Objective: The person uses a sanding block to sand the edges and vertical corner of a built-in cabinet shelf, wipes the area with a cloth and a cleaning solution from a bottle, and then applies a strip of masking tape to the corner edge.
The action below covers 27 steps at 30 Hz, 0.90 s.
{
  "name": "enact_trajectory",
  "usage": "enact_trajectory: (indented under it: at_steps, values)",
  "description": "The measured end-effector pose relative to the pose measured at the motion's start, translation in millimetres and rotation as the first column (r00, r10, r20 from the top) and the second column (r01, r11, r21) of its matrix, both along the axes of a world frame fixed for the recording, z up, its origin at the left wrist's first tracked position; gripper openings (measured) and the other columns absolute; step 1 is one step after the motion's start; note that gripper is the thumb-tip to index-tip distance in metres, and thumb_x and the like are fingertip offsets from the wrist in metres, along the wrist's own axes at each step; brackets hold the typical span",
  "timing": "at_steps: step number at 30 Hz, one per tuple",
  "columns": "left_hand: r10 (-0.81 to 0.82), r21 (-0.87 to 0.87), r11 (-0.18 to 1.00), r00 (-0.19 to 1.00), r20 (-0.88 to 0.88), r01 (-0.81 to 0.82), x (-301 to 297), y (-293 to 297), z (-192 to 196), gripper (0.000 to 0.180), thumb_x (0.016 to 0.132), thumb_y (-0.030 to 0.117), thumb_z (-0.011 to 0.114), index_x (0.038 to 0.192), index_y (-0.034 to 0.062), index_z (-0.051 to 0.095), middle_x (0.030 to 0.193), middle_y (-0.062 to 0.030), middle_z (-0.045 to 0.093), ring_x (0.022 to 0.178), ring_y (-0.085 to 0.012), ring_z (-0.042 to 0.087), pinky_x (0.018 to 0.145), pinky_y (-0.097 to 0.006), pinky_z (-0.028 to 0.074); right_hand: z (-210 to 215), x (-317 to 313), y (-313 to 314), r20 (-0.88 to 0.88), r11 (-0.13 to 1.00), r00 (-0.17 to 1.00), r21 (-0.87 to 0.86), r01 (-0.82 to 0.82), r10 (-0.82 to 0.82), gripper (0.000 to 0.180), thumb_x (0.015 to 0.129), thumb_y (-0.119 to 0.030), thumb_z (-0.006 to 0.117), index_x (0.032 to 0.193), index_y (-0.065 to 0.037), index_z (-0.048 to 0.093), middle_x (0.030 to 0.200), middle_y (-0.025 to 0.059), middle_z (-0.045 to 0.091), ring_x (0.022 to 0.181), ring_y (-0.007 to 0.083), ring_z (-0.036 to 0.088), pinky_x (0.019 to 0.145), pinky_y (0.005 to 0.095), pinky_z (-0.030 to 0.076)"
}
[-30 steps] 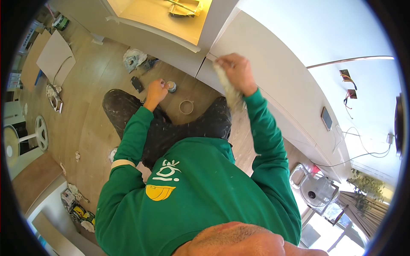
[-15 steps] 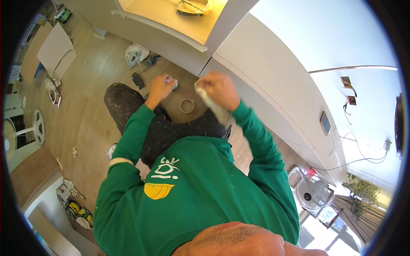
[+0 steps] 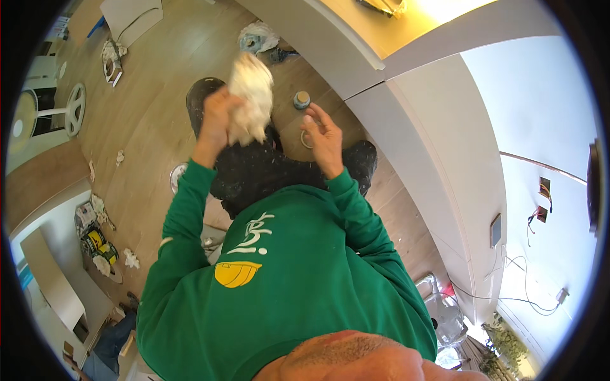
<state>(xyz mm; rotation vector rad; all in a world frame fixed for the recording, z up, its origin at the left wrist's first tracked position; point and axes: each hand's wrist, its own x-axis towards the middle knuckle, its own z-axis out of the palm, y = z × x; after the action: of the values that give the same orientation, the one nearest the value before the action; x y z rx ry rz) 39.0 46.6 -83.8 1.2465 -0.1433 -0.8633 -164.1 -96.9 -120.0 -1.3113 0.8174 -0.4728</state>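
Observation:
My left hand (image 3: 218, 120) is closed on a crumpled whitish rag (image 3: 253, 95), blurred by motion, held up above my dark trousers. My right hand (image 3: 325, 136) has its fingers loosely apart and nothing in them. Just beyond its fingertips stands a small grey-blue container with a pale top (image 3: 302, 100) on the wood floor; in the picture a small gap separates them. Partly hidden by this hand, a pale ring (image 3: 305, 139) like a tape roll lies on the floor.
A long cabinet front (image 3: 438, 120) runs along the right, with a lit yellowish recess (image 3: 406, 28). Crumpled wrapping (image 3: 258, 38) and a dark object (image 3: 283, 55) lie ahead on the floor. A fan (image 3: 25, 114) and a white wheel-shaped base (image 3: 75, 110) are at the left.
The rag has passed from my right hand to my left. My right hand has opened, and the small container now shows clear of my left hand. The view has shifted right.

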Motion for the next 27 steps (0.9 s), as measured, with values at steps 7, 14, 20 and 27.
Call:
enact_trajectory:
  at_steps: [7, 14, 20, 27]
  values:
    - [-0.228, -0.442, 0.894, 0.927, -0.296, 0.079, 87.1, -14.7, -12.1, 0.041, 0.093, 0.022, 0.053, 0.123, -0.006, 0.059, 0.122, -0.0158, 0.065, 0.116, -0.0257, 0.06, 0.104, -0.041, 0.046, -58.3, -120.5, -45.4, -0.357, 0.996, 0.931, 0.001, 0.085, -0.079, 0.031, 0.094, -0.02, 0.069, 0.114, 0.004, 0.07, 0.091, 0.008, 0.073, 0.075, 0.0142, 0.069, 0.069, 0.026, 0.053]
    - [-0.155, -0.107, 0.983, 0.987, -0.03, 0.151, 70.3, -93.7, 56.6, 0.039, 0.094, 0.023, 0.06, 0.121, -0.0053, 0.06, 0.108, -0.0122, 0.069, 0.093, -0.0214, 0.07, 0.083, -0.035, 0.058, -77.0, -172.9, -51.3, -0.49, 0.979, 0.858, -0.197, 0.062, -0.153, 0.029, 0.091, -0.019, 0.07, 0.109, 0.004, 0.072, 0.086, 0.0106, 0.074, 0.071, 0.0147, 0.069, 0.067, 0.029, 0.053]
    - [-0.135, -0.261, 0.962, 0.966, -0.22, 0.075, 89.2, -101.1, 66.0, 0.037, 0.093, 0.02, 0.061, 0.121, -0.0035, 0.06, 0.105, -0.0133, 0.07, 0.092, -0.0216, 0.071, 0.081, -0.034, 0.059, -94.1, -170.6, -40.3, -0.482, 0.981, 0.867, -0.191, 0.037, -0.127, 0.029, 0.092, -0.02, 0.069, 0.111, 0.001, 0.072, 0.082, 0.0073, 0.073, 0.068, 0.0104, 0.066, 0.057, 0.0247, 0.048]
    - [-0.056, 0.14, 0.99, 0.966, 0.254, 0.021, 90.3, -87.5, 11.0, 0.039, 0.084, 0.017, 0.069, 0.116, -0.0037, 0.065, 0.099, -0.0153, 0.072, 0.082, -0.0252, 0.071, 0.071, -0.036, 0.059, -100.1, -150.0, -36.4, -0.474, 0.986, 0.88, -0.152, -0.073, -0.008, 0.031, 0.09, -0.022, 0.071, 0.11, 0.002, 0.072, 0.09, 0.0135, 0.076, 0.072, 0.0175, 0.072, 0.07, 0.0302, 0.055]
